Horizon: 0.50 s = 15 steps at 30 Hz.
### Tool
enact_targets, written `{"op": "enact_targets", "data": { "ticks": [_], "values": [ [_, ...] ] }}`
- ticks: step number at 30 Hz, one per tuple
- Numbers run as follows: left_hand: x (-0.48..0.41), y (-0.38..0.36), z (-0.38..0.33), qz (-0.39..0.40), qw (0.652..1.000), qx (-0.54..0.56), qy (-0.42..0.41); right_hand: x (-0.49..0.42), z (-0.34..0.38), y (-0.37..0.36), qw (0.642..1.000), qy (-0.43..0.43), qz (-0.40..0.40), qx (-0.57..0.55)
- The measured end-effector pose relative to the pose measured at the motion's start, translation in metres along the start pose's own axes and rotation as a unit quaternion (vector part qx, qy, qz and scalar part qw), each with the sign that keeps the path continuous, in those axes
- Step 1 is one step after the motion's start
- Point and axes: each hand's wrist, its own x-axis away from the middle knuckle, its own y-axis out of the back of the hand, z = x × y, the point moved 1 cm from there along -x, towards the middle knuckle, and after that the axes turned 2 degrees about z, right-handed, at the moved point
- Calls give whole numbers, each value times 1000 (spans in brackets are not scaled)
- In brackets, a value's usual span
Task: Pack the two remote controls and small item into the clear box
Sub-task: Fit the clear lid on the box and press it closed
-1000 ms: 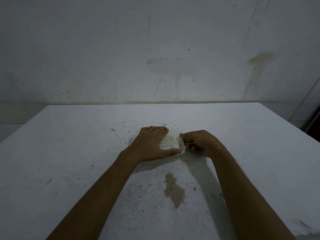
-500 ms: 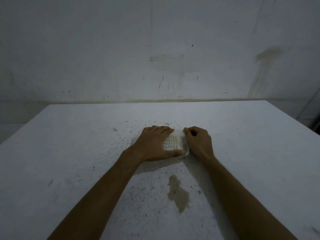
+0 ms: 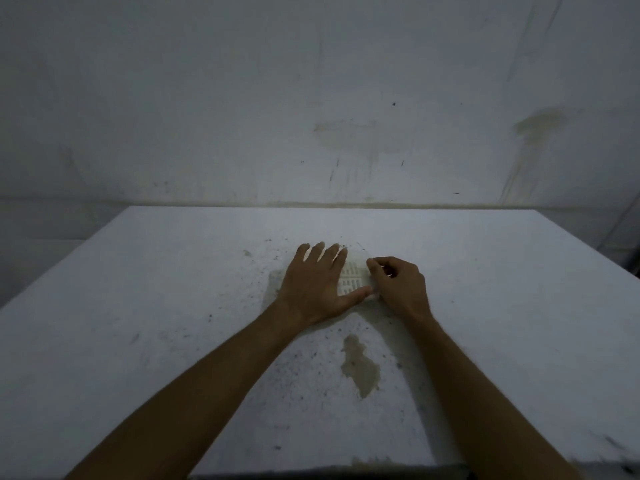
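Note:
A small clear box [image 3: 356,271] lies on the white table [image 3: 173,306], near its middle. Through its clear top I see two white remote controls [image 3: 352,281] with rows of buttons, side by side. My left hand [image 3: 317,282] lies flat over the box's left part, fingers spread, thumb along its near edge. My right hand [image 3: 398,285] is curled at the box's right edge, fingertips pinching the rim there. The small item is hidden from view.
A brownish stain [image 3: 360,365] marks the table in front of the box, with dark specks around it. A stained wall [image 3: 346,98] rises right behind the table's far edge. The table's near edge [image 3: 329,467] is close to my body.
My left hand's fingers have stretched out and spread further over the box. My right hand has shifted slightly right and curled, fingertips now at the box's right rim.

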Motion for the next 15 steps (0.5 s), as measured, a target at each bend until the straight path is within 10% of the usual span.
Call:
{"op": "enact_targets", "data": {
  "ticks": [15],
  "values": [
    [-20,13,7,69,997,33,26,-15,-16,-4,999,-18,35,-27]
  ]
}}
